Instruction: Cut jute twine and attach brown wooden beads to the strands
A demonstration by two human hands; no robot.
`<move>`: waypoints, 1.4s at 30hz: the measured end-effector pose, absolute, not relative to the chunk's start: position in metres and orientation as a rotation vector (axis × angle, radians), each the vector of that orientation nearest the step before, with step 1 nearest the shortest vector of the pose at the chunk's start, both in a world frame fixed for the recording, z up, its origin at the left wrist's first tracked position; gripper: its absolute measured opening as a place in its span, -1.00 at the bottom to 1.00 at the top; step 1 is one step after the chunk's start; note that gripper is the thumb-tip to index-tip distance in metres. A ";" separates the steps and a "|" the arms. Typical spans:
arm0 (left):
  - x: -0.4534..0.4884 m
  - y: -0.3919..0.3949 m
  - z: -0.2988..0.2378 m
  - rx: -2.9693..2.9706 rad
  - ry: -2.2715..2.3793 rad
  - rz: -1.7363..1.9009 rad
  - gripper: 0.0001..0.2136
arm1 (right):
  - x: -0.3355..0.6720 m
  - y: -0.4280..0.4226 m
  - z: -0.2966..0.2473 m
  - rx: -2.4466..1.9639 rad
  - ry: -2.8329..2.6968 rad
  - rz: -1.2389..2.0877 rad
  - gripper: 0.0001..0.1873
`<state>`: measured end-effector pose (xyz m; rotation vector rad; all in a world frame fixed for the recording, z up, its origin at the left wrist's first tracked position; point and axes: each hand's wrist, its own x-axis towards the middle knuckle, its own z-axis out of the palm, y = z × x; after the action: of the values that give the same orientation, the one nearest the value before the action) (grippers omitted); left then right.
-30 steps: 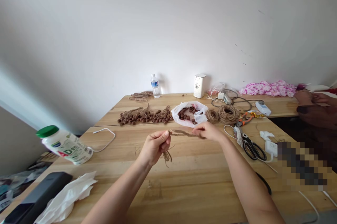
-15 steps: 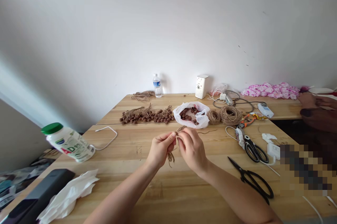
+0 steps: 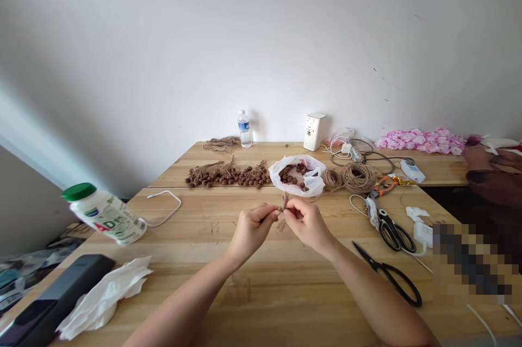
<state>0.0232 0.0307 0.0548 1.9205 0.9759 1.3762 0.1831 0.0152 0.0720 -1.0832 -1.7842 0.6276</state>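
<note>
Both of my hands meet over the middle of the wooden table, pinching a small bundle of brown twine (image 3: 284, 201). My left hand (image 3: 253, 227) grips it from the left with thumb and forefinger. Close against it, my right hand (image 3: 306, 223) pinches the same bundle from the right. A looped part sticks up above the fingertips, and loose ends hang below. Just beyond lies a white plastic bag (image 3: 316, 186) holding brown beads (image 3: 290, 175). Left of the bag is a row of beads strung on twine (image 3: 228, 175); two twine balls (image 3: 359, 177) sit to its right.
Black scissors (image 3: 393, 276) lie right of my forearm, with another pair (image 3: 393, 233) beyond. A white bottle with a green lid (image 3: 108, 215), a dark box (image 3: 61, 298) and white tissue (image 3: 108, 298) are at left. Another person's hands (image 3: 479, 159) are at far right.
My hands have shifted slightly, and the twine bundle now stands up as a loop between the fingertips. The loose strand that stretched to the right is no longer seen there.
</note>
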 end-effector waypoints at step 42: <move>0.024 0.012 0.050 2.604 1.067 1.687 -0.84 | 0.157 -0.003 0.077 -0.654 -0.866 1.595 -0.77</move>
<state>0.0243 0.0117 0.0500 2.6037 1.0667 1.6866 0.1566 -0.0030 0.0774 -0.6538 -0.8663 1.5948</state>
